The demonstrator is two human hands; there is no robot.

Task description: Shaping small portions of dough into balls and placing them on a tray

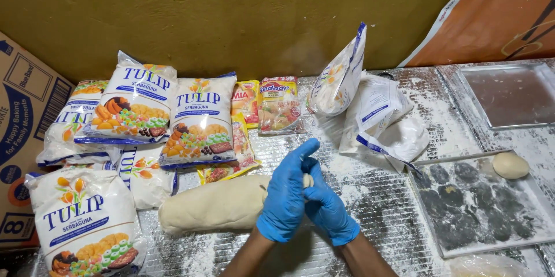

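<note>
Both my hands are in blue gloves, pressed together near the middle of the table (381, 196). My left hand (286, 196) is cupped over a small dough piece (308, 180) that just peeks out between the palms, and my right hand (329, 207) closes around it from the other side, so both are gripping that bit. The big dough log (214, 205) lies right beside my left hand, touching the glove, stretching off to the left. Flour bags (199, 121) are piled on the far left, with small noodle packets (279, 103) next to them. An opened bag (341, 77) stands further back, right of the packets. On the right there's a floured tray (474, 236) with one dough ball (510, 165) at its far corner, well apart from my hands.
</note>
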